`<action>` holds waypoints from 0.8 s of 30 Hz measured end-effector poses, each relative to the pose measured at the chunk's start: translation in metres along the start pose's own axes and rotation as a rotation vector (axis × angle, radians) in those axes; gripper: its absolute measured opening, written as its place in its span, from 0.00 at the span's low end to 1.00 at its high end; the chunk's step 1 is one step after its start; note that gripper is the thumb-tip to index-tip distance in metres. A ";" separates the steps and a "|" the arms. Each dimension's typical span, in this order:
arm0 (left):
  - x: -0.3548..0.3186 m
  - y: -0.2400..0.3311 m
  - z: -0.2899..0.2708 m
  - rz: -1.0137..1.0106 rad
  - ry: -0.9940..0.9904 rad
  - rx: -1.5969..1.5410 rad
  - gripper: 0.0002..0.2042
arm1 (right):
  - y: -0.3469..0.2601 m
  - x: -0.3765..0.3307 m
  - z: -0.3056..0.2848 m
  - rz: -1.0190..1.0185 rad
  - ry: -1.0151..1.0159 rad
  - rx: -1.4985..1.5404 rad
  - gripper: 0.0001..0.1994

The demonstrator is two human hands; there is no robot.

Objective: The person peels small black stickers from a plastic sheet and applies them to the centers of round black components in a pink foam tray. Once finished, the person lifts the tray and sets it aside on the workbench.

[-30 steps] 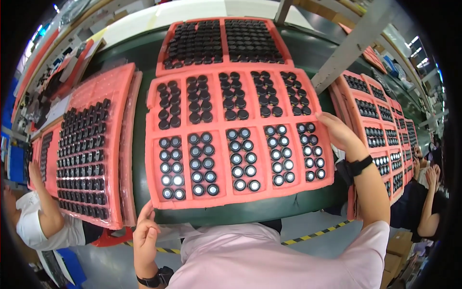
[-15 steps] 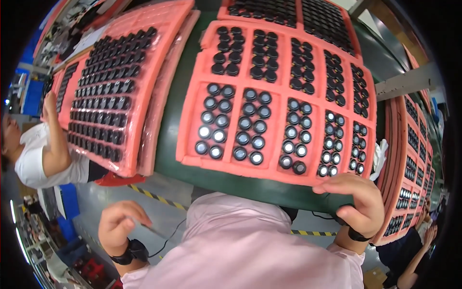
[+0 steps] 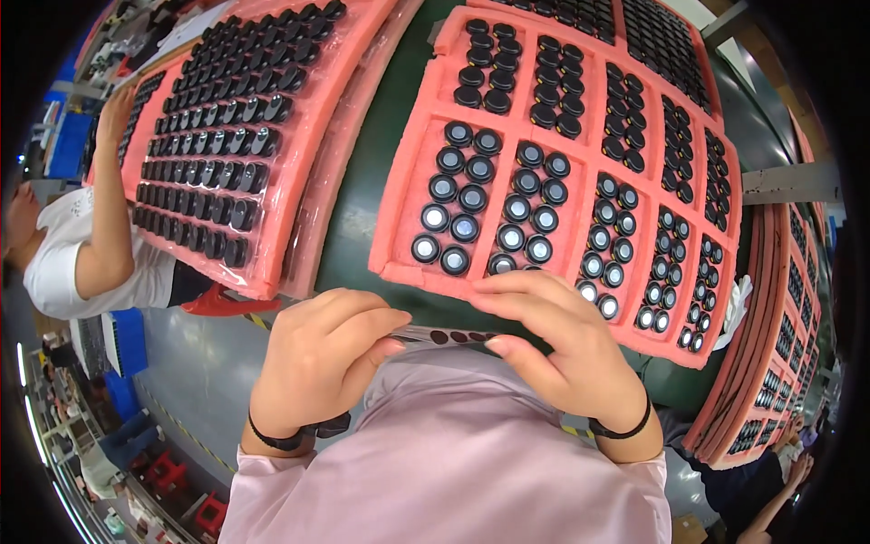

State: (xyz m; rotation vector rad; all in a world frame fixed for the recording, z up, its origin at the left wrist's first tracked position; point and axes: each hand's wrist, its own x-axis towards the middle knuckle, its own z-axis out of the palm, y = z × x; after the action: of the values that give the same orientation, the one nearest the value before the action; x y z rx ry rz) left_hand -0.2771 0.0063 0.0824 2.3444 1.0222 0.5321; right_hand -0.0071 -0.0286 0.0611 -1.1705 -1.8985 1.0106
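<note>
A narrow clear strip with several dark round dots (image 3: 459, 337), apparently stickers, stretches between my hands in front of my body. Its left end is pinched between the thumb and fingers of my left hand (image 3: 322, 363). My right hand (image 3: 566, 349) has its thumb at the strip's other end, perhaps touching it. The fingers of that hand are apart from the thumb and reach over the near edge of a pink foam tray (image 3: 421, 276). Black round parts with silvery tops (image 3: 464, 228) fill the tray's near compartments; dark-topped ones (image 3: 489, 72) fill the far compartments.
On the left lies another pink tray (image 3: 281, 227) of black parts under clear plastic. Stacked pink trays (image 3: 766, 363) stand at the right, by a metal bar (image 3: 788, 184) and a white glove or cloth (image 3: 736, 308). A green tabletop (image 3: 349, 218) lies beneath. A co-worker (image 3: 91, 236) is at the left.
Both hands have come together near the tray's front edge. My left hand has moved up and right with the strip, my right hand left. The view has shifted, so the trays appear displaced.
</note>
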 end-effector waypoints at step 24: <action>-0.002 -0.063 0.047 0.174 0.149 -0.204 0.18 | 0.012 0.032 0.048 0.063 -0.055 -0.059 0.16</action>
State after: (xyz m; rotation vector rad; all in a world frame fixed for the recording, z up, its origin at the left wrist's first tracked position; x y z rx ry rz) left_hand -0.2881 0.0272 0.0073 2.2482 0.7891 0.8483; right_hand -0.0541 -0.0081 0.0326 -1.2553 -1.9570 1.0369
